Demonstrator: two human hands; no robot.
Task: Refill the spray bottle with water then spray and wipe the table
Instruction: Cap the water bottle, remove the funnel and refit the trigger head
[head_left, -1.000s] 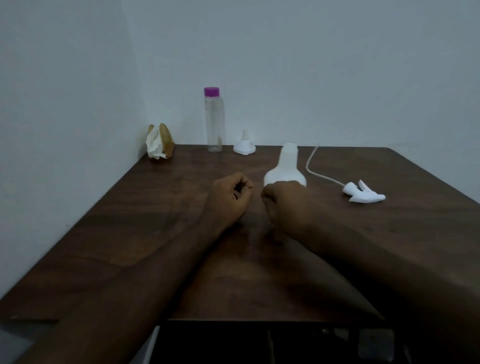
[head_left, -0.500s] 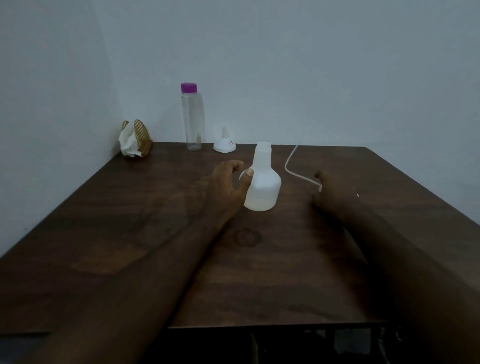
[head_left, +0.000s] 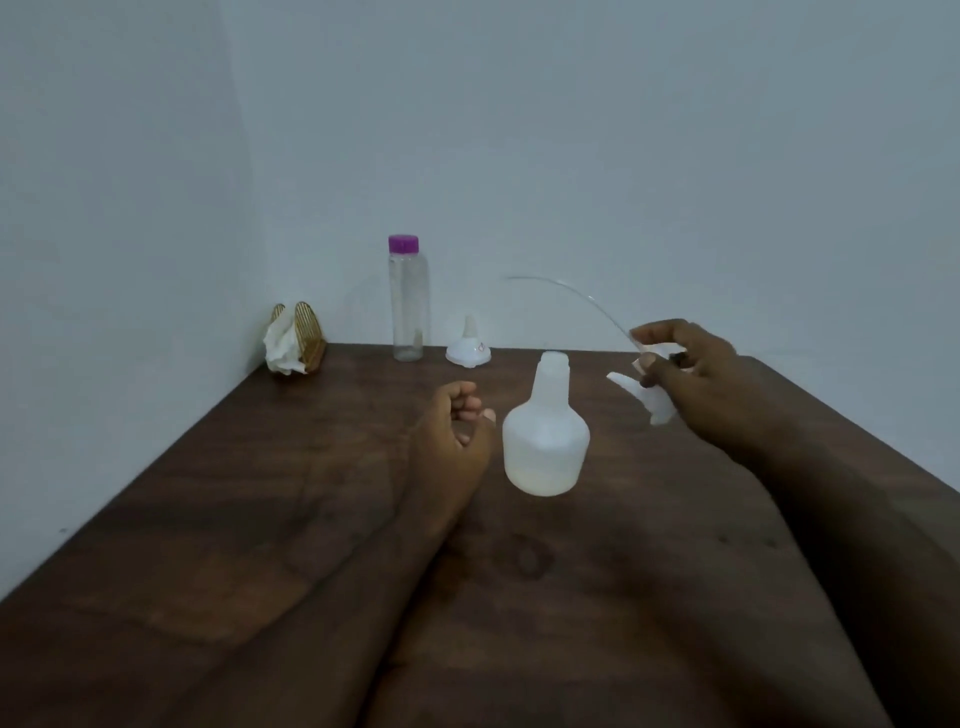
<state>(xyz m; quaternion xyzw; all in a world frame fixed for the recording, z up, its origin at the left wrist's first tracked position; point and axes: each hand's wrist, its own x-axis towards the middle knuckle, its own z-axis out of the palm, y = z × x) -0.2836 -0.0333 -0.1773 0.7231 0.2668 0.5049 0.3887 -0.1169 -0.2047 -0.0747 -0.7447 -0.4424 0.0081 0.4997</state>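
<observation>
From my remote seat, both forearms stretch out over the dark wood-grain table (head_left: 260, 519), its surface matte with faint ring marks.

My left hand (head_left: 457, 431) rests on the wood with its fingers loosely curled toward the palm. It holds nothing, and the thumb tip lies just beside the spray bottle (head_left: 545, 447). The bottle stands upright near the table's middle. It is translucent white plastic, squat and round-shouldered, tapering to a narrow open neck with no top on it.

My right hand (head_left: 696, 374) is raised above the table to the right of the bottle. Its thumb and fingers are curled round the white spray head (head_left: 647, 397), whose nozzle points left toward the bottle neck. From the head a thin clear dip tube (head_left: 576, 293) arcs up and left against the wall.

At the far edge sit a small white funnel (head_left: 468, 353), spout up, and a tall clear water bottle (head_left: 409, 306) with a purple cap. In the corner, a golden slatted holder (head_left: 306, 332) clasps a crumpled white tissue (head_left: 280, 348).

Half a second ago my right hand was low at the table over the spray head, with the tube trailing across the wood; now head and tube are lifted clear. My left thumb was then pressed against the bottle's side; now the fingers have curled in beside it.
</observation>
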